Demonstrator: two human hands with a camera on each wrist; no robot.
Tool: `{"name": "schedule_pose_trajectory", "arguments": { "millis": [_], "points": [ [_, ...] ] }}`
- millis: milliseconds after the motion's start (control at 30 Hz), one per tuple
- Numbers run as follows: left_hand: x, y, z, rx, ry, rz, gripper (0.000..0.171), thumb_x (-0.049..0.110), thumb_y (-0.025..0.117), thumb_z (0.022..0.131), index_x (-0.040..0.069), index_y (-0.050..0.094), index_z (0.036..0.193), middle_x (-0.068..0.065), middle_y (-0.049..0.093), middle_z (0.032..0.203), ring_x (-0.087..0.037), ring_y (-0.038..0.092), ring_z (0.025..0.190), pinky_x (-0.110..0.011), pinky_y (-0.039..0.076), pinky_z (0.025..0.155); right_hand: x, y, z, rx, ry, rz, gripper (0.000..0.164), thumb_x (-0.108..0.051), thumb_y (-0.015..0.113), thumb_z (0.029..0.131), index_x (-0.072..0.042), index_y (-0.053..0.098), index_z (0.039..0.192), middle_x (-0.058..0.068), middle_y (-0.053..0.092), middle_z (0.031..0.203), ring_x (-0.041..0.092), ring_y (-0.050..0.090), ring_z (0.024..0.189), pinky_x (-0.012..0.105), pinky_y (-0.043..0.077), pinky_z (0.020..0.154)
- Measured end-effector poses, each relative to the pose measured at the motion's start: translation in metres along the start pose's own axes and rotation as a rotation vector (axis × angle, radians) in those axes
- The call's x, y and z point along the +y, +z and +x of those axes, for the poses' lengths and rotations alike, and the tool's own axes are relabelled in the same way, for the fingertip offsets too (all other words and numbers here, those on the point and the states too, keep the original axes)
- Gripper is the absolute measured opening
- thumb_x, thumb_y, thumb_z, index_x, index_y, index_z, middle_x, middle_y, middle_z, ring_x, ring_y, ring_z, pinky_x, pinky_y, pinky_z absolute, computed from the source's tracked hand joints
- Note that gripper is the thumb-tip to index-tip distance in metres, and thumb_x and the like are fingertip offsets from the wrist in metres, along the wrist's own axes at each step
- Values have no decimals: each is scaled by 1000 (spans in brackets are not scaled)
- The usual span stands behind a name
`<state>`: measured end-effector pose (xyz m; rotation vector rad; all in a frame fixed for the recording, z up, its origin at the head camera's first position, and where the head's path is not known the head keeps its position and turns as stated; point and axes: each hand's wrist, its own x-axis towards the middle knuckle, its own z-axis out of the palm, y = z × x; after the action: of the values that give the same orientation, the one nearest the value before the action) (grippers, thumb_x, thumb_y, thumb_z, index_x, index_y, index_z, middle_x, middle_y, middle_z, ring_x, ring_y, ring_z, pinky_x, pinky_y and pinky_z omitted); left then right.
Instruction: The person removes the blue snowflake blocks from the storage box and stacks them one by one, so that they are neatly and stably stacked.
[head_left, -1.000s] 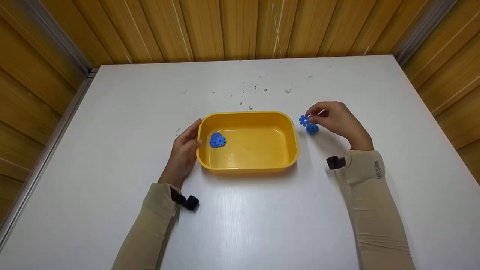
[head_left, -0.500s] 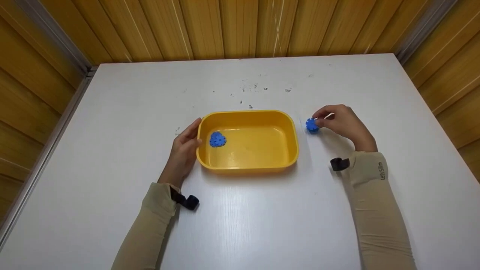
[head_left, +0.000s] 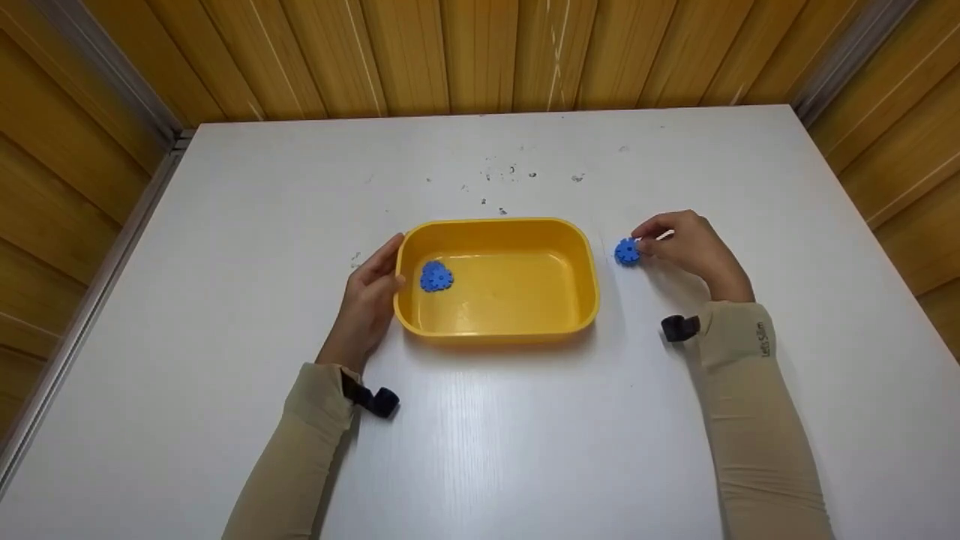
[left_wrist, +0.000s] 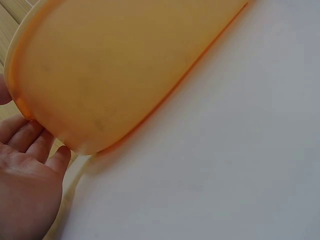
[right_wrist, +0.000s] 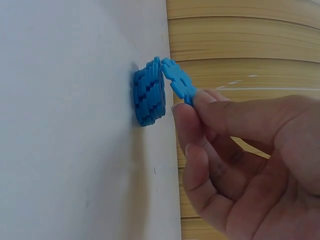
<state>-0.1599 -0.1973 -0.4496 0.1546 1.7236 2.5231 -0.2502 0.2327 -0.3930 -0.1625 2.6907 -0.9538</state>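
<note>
Left hand (head_left: pixel 369 289) grips yellow oblong plastic tub (head_left: pixel 506 296), blue notched discs (head_left: pixel 436 277) inside at nine o'clock; at three, right hand (head_left: pixel 688 246) pinches another disc (right_wrist: pixel 181 81) over blue disc stack (right_wrist: pixel 149 95).

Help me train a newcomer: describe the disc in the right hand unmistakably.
On the white table, find the yellow tray. Right of it stands a blue stack. The blue disc tilted at its top is the only one the right hand pinches.

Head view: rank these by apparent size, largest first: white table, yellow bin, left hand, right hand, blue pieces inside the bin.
1. White table
2. Yellow bin
3. Left hand and right hand: too alike to rank
4. Blue pieces inside the bin
</note>
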Motion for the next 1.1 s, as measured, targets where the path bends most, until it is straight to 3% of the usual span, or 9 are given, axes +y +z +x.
{"name": "schedule_pose_trajectory", "arguments": {
  "millis": [267,1100],
  "points": [
    [0,0,0,7,-3,0,64,-5,44,90,7,27,151,2,34,155,-11,33,143,-25,32,114,1,1,0,-21,57,0,31,-21,59,94,-6,64,121,17,57,123,31,49,106,44,44,97],
    [3,4,-1,35,-16,5,64,-6,45,90,8,30,151,1,35,155,-12,34,142,-25,33,113,-3,-2,0,-5,29,0,33,-18,56,93,-4,64,121,19,59,122,32,51,106,46,45,99]
  ]
}}
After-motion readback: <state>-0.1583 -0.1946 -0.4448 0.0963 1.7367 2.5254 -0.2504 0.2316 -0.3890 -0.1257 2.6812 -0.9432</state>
